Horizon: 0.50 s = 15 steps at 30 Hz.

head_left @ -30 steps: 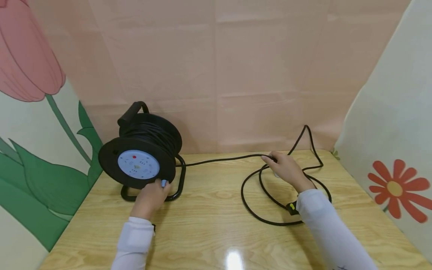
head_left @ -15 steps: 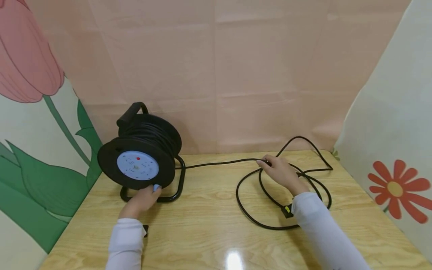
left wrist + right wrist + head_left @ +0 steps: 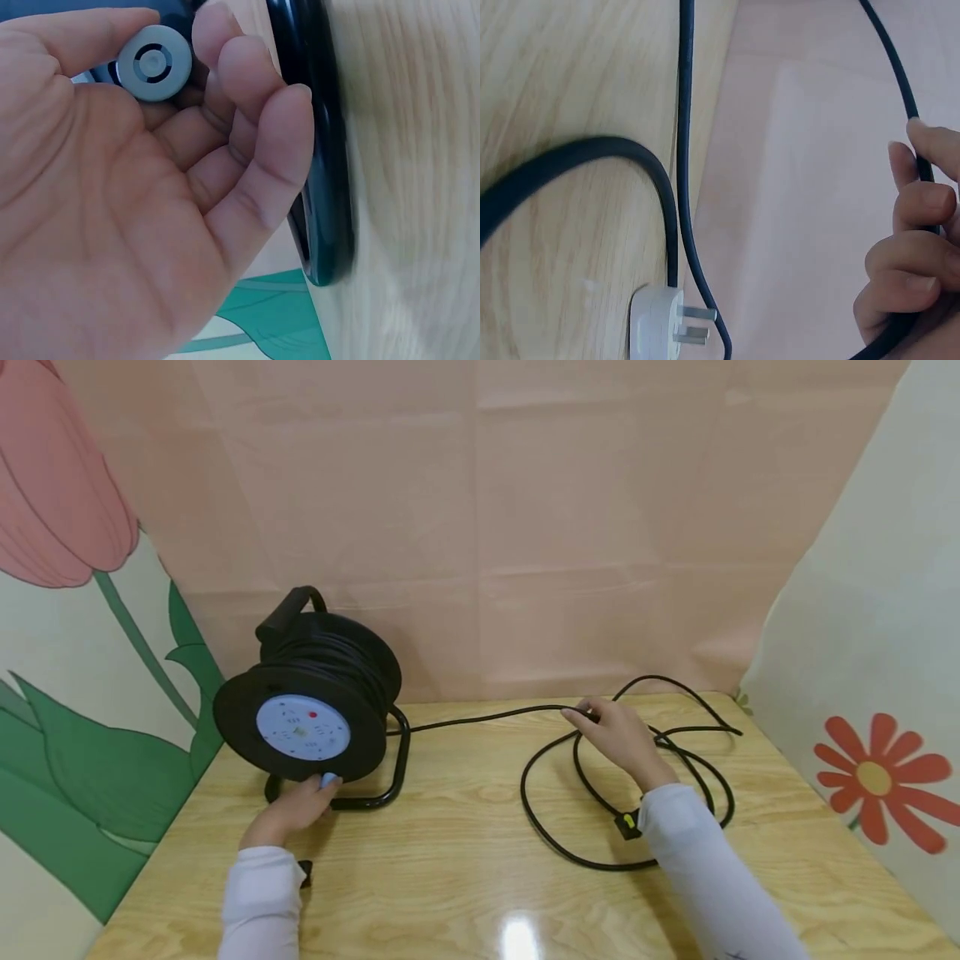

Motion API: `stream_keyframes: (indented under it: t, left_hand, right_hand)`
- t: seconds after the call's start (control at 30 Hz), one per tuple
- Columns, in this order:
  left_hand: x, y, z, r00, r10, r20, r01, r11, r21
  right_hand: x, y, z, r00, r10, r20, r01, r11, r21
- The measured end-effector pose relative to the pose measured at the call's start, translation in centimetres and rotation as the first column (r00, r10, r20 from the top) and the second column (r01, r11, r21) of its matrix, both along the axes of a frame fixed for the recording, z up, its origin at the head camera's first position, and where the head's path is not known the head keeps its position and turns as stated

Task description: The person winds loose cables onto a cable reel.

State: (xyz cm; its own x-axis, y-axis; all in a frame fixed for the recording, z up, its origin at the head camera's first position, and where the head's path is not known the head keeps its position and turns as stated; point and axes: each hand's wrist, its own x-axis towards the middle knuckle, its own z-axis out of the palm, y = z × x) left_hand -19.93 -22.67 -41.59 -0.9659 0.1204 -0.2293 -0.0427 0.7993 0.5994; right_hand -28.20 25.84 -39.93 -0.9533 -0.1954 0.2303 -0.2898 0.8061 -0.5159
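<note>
A black cable reel (image 3: 307, 693) is stood on its bent-tube stand (image 3: 375, 797) at the left of the wooden table (image 3: 465, 877), its pale socket face turned toward the person. The small grey knob (image 3: 154, 63) at the bottom edge of the reel's front disc is pinched by the left hand (image 3: 296, 806), thumb on one side and curled fingers on the other, as shown in the left wrist view.

From the reel's right side the black cord (image 3: 487, 716) is run nearly straight along the table, its long axis left to right, to the right hand (image 3: 618, 739). There it is held by curled fingers (image 3: 919, 225) closed round it. Beyond the right hand, farther from the reel, the slack is laid in loose overlapping loops (image 3: 600, 852). A white plug (image 3: 656, 322) is seen on the table among the loops.

The reel is nearer the left hand; the loose cord is nearer the right.
</note>
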Motion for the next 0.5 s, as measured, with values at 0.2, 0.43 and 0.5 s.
stream_keyframes:
  t: [0.2,0.43,0.5]
  left_hand:
    - [0.2,-0.5,-0.1,1.000,0.019,-0.023,-0.020,1.000,-0.014]
    - [0.2,-1.4,-0.8,0.998,0.045,-0.047,-0.046,0.999,-0.019]
    - [0.1,-1.7,-1.1,0.997,0.056,-0.048,-0.057,0.998,-0.018]
  right_hand:
    - [-0.2,-0.1,-0.1,1.000,-0.001,-0.020,0.001,0.999,0.032]
    - [0.1,0.3,-0.7,0.992,-0.076,-0.103,0.081,0.995,0.051]
    - [0.1,0.6,-1.0,0.988,-0.075,-0.136,0.083,0.995,0.052]
